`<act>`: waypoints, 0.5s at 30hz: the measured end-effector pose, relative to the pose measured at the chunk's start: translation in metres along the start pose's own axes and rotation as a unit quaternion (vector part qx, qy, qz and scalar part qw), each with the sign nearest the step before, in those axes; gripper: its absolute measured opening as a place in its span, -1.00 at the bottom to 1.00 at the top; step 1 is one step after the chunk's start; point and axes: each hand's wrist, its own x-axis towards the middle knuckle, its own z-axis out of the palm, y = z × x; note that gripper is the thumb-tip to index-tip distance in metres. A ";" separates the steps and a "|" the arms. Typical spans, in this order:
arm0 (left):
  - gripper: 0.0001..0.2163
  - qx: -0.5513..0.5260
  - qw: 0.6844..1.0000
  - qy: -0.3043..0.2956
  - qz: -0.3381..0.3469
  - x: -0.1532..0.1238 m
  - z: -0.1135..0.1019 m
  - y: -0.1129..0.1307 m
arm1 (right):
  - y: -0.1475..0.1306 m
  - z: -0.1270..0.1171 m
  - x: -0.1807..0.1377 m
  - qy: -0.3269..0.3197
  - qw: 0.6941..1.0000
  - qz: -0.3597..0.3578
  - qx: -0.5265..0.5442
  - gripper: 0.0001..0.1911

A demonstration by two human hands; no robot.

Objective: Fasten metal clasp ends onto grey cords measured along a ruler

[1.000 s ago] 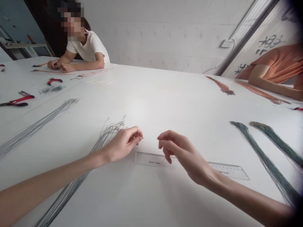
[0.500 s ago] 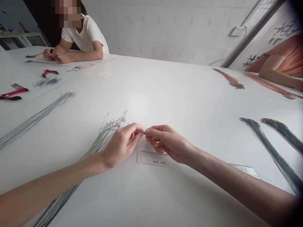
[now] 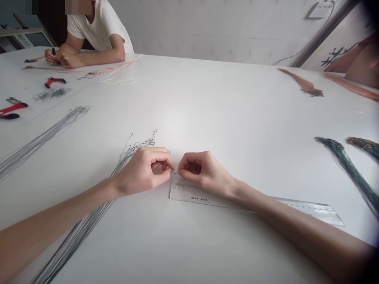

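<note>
My left hand [image 3: 149, 167] is closed in a pinch, thumb against forefinger. Facing it, my right hand [image 3: 204, 171] pinches in the same way, its fingertips a small gap apart from the left ones. A tiny dark curved hook [image 3: 175, 172] bridges that gap, its ends at both pairs of fingertips; any line on it is too fine to see. Behind and beneath my left wrist lies a bundle of thin grey lines [image 3: 97, 215], with small hooks [image 3: 151, 141] at its far end. A clear ruler [image 3: 189, 194] lies flat under my right hand and forearm.
Another grey line bundle [image 3: 44, 138] lies at left, near red-handled pliers [image 3: 13, 108], a second pair [image 3: 55, 81] and a wire tangle [image 3: 51, 94]. Dark green bundles [image 3: 346, 165] and an orange bundle [image 3: 304, 83] lie right. A person in white [image 3: 100, 31] leans on the table.
My fingertips have drawn slightly apart, and the small hook now shows between them. My right hand has turned so its fingers curl into a rounder pinch. The view has tipped down.
</note>
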 end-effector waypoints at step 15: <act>-0.84 -0.013 0.993 -0.090 0.071 -0.001 -0.003 -0.005 | 0.005 0.003 -0.005 -0.038 0.980 -0.093 -0.172 -0.89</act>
